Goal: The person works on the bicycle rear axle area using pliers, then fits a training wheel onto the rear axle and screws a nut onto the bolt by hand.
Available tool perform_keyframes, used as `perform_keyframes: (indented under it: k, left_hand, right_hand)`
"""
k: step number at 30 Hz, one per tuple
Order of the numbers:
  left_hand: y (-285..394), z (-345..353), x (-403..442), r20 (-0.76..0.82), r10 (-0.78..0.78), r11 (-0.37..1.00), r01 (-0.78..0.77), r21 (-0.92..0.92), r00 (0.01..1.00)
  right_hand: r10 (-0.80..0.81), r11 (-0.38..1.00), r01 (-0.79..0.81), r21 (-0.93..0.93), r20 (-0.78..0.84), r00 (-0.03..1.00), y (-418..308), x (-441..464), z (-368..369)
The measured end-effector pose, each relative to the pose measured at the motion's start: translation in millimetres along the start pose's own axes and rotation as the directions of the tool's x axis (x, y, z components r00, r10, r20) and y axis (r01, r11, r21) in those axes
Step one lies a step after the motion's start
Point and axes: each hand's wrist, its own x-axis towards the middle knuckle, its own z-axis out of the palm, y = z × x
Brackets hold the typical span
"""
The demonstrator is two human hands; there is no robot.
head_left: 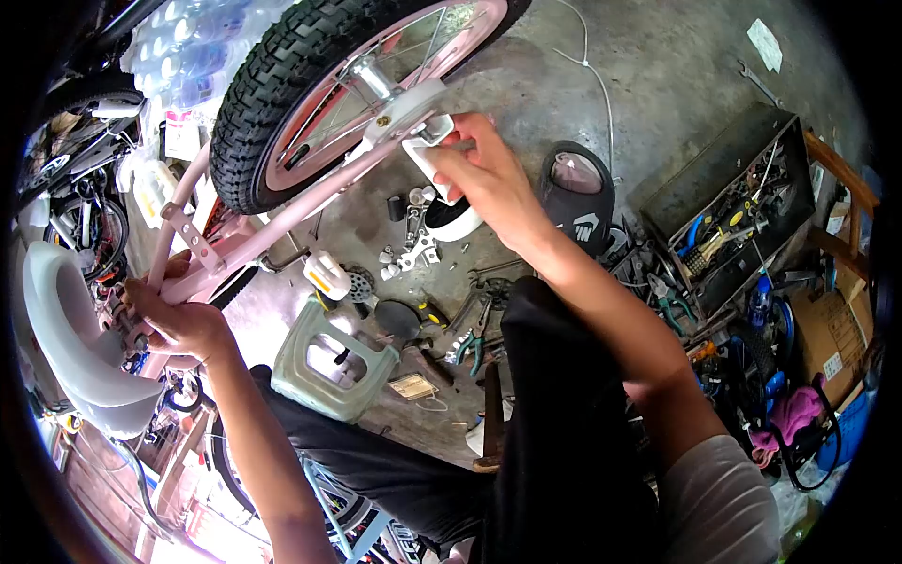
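Over concrete floor (672, 103), right hand (486, 179) pinches white part (426, 162); left hand (188, 329) grips pink frame (278, 223).

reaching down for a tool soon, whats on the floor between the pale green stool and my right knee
The head view shows a dark round disc, a yellow-and-black handle and green-handled pliers, among other metal tools.

glossy white plastic saddle (80, 348) | matt rough black rubber tire (246, 122)
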Motion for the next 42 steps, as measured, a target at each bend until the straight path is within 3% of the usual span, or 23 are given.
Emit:
perform_keyframes:
  k: [1, 3, 5, 7, 8, 10, 11, 13, 16, 18, 20, 23, 26, 28, 29, 31, 32, 34, 35, 37, 39, 41, 42]
  left_hand:
    - [2.5, 1.3, -0.7, -0.027, -0.037, 0.999, 0.037, -0.001, 0.999]
    - [2.9, -0.2, -1.0, -0.05, -0.075, 0.997, 0.075, 0.002, 0.996]
    - [-0.9, -2.3, 1.3, -0.038, -0.052, 0.999, 0.052, -0.005, 0.998]
    - [-1.5, -1.4, 1.1, -0.055, -0.049, 0.999, 0.05, 0.017, 0.997]
    - [-1.8, -1.6, 0.9, -0.071, -0.047, 0.998, 0.05, 0.04, 0.996]
    - [-4.4, -3.9, 0.8, -0.055, -0.003, 0.997, 0.008, 0.083, 0.998]
    - [-5.9, -5.3, 1.1, -0.038, 0.039, 0.992, -0.034, 0.124, 0.999]
    - [-9.2, -8.1, 3.0, -0.023, 0.031, 0.991, -0.027, 0.13, 0.999]
    - [-6.6, -2.7, 0.2, -0.015, 0.056, 0.99, -0.054, 0.127, 0.998]
    - [-1.8, -1.3, -0.8, -0.021, 0.089, 0.988, -0.086, 0.126, 0.996]
    - [3.7, 0.8, 1.6, -0.039, -0.049, 0.998, 0.05, 0.026, 0.998]
    - [8.9, 6.6, -1.0, -0.061, -0.039, 0.999, 0.04, 0.014, 0.997]
    - [11.9, 7.1, -1.1, -0.031, -0.044, 0.999, 0.044, 0.008, 0.999]
    - [8.1, 2.9, 0.8, -0.03, -0.043, 0.999, 0.043, 0.019, 0.999]
    - [5.9, 1.7, 1.7, -0.024, -0.042, 0.999, 0.042, 0.025, 0.999]
    - [4.1, 2.5, 2.0, -0.035, -0.016, 0.999, 0.017, 0.043, 0.999]
    - [3.7, 3.3, 1.9, -0.052, 0.011, 0.998, -0.008, 0.063, 0.999]
    - [3.9, 5.3, 0.7, -0.035, 0.026, 0.997, -0.024, 0.073, 0.999]
    - [3.9, 3.8, 0.6, -0.018, 0.041, 0.995, -0.039, 0.089, 0.999]
    - [-0.2, 1.1, 2.5, -0.033, 0.014, 0.996, -0.011, 0.083, 0.999]
    - [0.0, 1.2, 2.4, -0.039, -0.017, 0.998, 0.02, 0.067, 0.999]
    - [3.5, 5.4, 1.9, -0.059, -0.011, 0.996, 0.016, 0.084, 0.998]
    - [4.1, 6.0, 1.3, -0.056, -0.013, 0.997, 0.017, 0.08, 0.998]
  right_hand:
    - [0.002, 1.0, -0.002, 0.0, -0.004, 1.0, 4.6, 4.3, 0.0]
    - [-0.106, 0.937, 0.087, -0.339, -0.037, 0.994, 6.2, 9.8, 2.0]
    - [-0.112, 0.893, 0.078, -0.443, -0.052, 0.992, 2.6, 10.6, 0.7]
    - [-0.197, 0.762, 0.218, -0.609, 0.103, 0.975, -6.2, 7.5, -2.3]
    - [-0.196, 0.763, 0.218, -0.609, 0.103, 0.975, -1.3, 9.5, -3.6]
    - [-0.1, 0.968, 0.119, -0.221, 0.097, 0.99, 12.6, 15.4, -6.8]
    - [-0.1, 0.968, 0.119, -0.221, 0.097, 0.99, 8.9, 15.2, -6.0]
    - [-0.123, 0.809, 0.146, -0.569, 0.078, 0.989, -1.4, 13.2, -6.2]
    - [-0.082, 0.789, 0.15, -0.596, 0.139, 0.987, -17.7, 8.2, -6.0]
    - [-0.075, 0.857, 0.135, -0.497, 0.138, 0.988, -5.8, 14.8, -7.0]
    - [-0.069, 0.913, 0.117, -0.391, 0.135, 0.988, -5.2, 17.3, -5.5]
    - [-0.027, 0.827, 0.076, -0.557, 0.095, 0.995, -20.6, 14.4, -4.4]
    - [-0.107, 0.757, 0.194, -0.624, 0.174, 0.979, -17.6, 15.0, -4.9]
    - [-0.093, 0.955, 0.142, -0.261, 0.192, 0.977, 6.1, 23.9, -6.4]
    - [-0.092, 0.955, 0.141, -0.26, 0.191, 0.977, 1.6, 24.3, -3.9]
    - [-0.026, 0.83, 0.093, -0.551, 0.128, 0.991, -9.3, 23.8, -2.1]
    - [-0.025, 0.83, 0.089, -0.551, 0.122, 0.992, -15.6, 20.8, -3.2]
    - [-0.162, 0.776, 0.271, -0.57, 0.235, 0.958, -25.7, 17.0, -4.0]
    - [-0.162, 0.777, 0.273, -0.567, 0.24, 0.957, -25.5, 17.1, -6.1]
    - [0.084, 0.979, -0.027, -0.202, 0.277, 0.957, -22.0, 20.5, -11.4]
    - [0.004, 0.978, 0.048, -0.205, 0.244, 0.97, -1.5, 30.0, -9.9]
    - [-0.008, 0.886, 0.076, -0.457, 0.15, 0.989, 1.6, 33.0, -3.1]
    - [0.052, 0.87, 0.046, -0.492, 0.185, 0.981, -1.1, 34.0, -4.2]
